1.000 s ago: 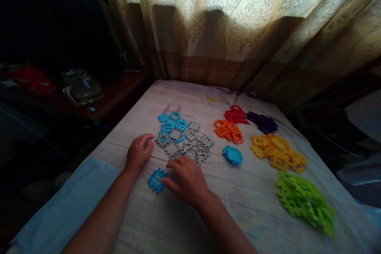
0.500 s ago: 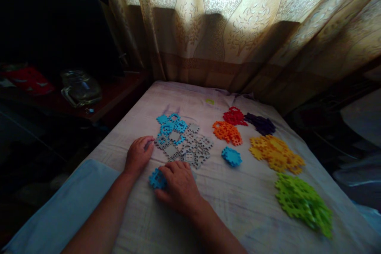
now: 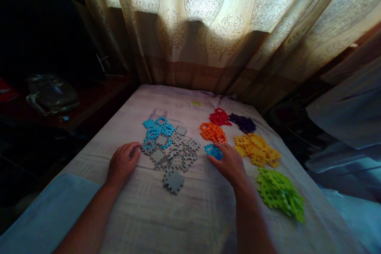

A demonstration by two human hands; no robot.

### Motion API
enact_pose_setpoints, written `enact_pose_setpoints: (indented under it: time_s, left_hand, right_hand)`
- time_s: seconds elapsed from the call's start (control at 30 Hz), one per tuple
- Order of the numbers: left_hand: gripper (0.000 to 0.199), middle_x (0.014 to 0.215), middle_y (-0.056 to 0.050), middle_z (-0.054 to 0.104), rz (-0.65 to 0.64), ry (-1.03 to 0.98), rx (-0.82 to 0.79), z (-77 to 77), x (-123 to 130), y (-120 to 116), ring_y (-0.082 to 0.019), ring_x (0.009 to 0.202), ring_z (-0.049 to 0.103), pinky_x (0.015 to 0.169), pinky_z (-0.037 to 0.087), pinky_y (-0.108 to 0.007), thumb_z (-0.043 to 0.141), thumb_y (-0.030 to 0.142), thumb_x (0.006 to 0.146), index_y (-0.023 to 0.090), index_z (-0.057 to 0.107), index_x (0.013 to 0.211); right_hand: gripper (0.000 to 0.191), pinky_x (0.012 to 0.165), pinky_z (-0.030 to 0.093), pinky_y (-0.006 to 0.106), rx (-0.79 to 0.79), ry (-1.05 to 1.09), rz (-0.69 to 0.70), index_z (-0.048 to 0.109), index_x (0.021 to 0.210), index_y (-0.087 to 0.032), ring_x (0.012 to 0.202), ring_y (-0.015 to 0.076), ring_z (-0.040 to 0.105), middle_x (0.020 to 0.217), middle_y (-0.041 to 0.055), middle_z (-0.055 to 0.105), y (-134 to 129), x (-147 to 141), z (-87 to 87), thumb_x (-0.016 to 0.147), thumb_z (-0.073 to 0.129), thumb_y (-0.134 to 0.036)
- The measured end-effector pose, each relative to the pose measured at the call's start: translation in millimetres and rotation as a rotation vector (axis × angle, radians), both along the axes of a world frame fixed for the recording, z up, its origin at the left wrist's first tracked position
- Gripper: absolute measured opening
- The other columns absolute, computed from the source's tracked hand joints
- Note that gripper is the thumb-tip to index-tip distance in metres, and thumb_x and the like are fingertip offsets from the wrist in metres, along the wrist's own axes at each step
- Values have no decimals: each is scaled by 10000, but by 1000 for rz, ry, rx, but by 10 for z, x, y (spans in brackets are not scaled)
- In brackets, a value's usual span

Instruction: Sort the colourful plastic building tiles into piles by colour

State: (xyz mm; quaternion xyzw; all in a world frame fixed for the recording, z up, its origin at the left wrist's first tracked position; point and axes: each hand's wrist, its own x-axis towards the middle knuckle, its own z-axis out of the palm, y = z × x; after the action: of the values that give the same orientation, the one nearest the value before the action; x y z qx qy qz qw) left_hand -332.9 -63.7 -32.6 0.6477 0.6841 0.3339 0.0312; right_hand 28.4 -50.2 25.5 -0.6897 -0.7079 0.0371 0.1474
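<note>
1. Small blue stack point(image 3: 212, 150): lies on the pale sheet point(image 3: 139, 222), right of the grey spread and just below the orange pile point(image 3: 212, 131). My right hand point(image 3: 228, 162) is at it, thumb on the near side and fingers on the far side. Whether they clamp a piece or merely rest there, I cannot tell.
2. Change: half a second ago this hand was over a windowed blue piece nearer my left arm. That spot no longer shows the blue piece; the hand has moved right to the stack.
3. Two or more overlapping grey pieces point(image 3: 174, 182) now show in full where my right hand mostly hid them before.
4. My left hand point(image 3: 123, 162): thumb and fingers slightly apart, beside the grey spread point(image 3: 158, 156); little changed.
5. Blue spread point(image 3: 153, 132): partly overlaps the grey spread's far left side, as before.
6. Farther right: red pile point(image 3: 219, 117), purple pile point(image 3: 242, 122), yellow pile point(image 3: 257, 151), green pile point(image 3: 279, 194).
7. Beyond: patterned curtain point(image 3: 220, 43).
</note>
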Motion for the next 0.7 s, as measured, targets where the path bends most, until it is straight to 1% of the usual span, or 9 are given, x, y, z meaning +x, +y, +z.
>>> enact_pose_setpoints:
  time_s: [0.13,0.23,0.3,0.37,0.43,0.53,0.6,0.7]
  left_hand:
    - [443,1221,-99,669,-32,66,-6,-52,-4,0,-265,1144,593,1009,447,-428,446,427,852,199,624,1188]
    - [483,1266,-105,648,-72,125,-18,-74,8,-13,-276,1210,557,1037,419,-457,426,437,874,202,589,1263]
    - [453,1256,-87,658,-93,149,-26,-77,17,-21,-269,1220,552,1052,403,-464,421,425,888,230,601,1255]
    - [415,1240,-65,669,-111,148,-25,-75,18,-22,-259,1220,553,1061,394,-464,421,412,899,256,623,1226]
    - [384,1196,-53,692,-114,121,-15,-70,14,-16,-253,1189,572,1053,403,-457,432,407,896,263,651,1177]
    - [348,1090,-57,723,-87,58,10,-51,8,-3,-246,1088,621,1008,446,-435,459,409,879,248,685,1089]
    - [326,1034,-58,731,-81,21,28,-26,12,-2,-234,1019,642,966,474,-409,469,400,871,242,695,1044]
    - [303,949,-59,740,-72,-4,42,21,28,-7,-225,929,658,899,499,-384,470,385,864,230,708,972]
  right_hand:
    - [414,902,434,373,-94,-32,12,672,1174,-212,1045,265,602,1148,106,665,-12,61,-24,771,654,-308]
    - [418,916,436,369,-125,-39,29,684,1156,-207,1052,265,602,1153,108,662,-12,125,-30,742,665,-261]
    - [404,923,439,374,-83,-31,40,692,1138,-206,1044,264,603,1143,109,663,-14,154,-14,739,664,-268]
    - [377,931,444,388,3,-1,65,694,1125,-202,1036,263,603,1129,111,662,-22,120,12,760,637,-277]
    - [343,947,444,405,104,56,113,695,1111,-189,1048,263,597,1118,118,660,-35,-12,27,795,586,-266]
    - [331,987,437,416,215,168,222,677,1132,-192,1119,253,571,1183,125,639,-41,-378,-27,843,525,-248]
    - [359,1014,423,430,217,216,297,645,1194,-209,1187,252,537,1278,127,598,-23,-664,-119,857,532,-259]
    - [393,1038,388,481,128,211,294,626,1235,-209,1254,284,489,1347,146,555,5,-1018,-285,851,585,-285]
